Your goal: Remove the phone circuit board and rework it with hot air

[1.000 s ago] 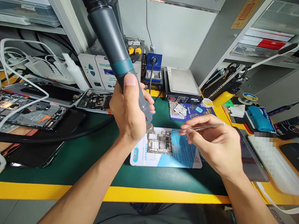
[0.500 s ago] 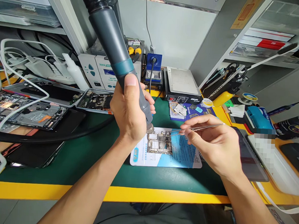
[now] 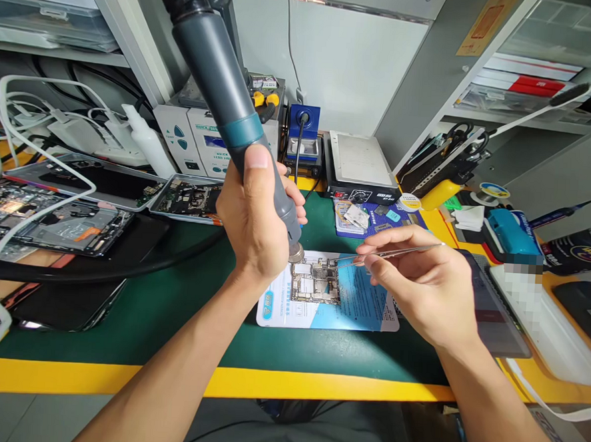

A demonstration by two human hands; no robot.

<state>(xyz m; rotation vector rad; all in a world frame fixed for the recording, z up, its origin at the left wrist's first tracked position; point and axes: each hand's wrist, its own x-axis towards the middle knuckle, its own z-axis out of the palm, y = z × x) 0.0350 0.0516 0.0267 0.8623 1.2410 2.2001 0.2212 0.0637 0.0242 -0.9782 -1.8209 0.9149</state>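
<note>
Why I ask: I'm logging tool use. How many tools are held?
2: the grey handpiece in the left hand, and the tweezers in the right hand, pointing toward the circuit board. Fingers could hide more.

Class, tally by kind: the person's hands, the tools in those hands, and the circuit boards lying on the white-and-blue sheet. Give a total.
Hands: 2 (left hand, right hand)
Held tools: 2 (nozzled handpiece, tweezers)
Boards on the white-and-blue sheet: 1 (circuit board)
Total: 5
</note>
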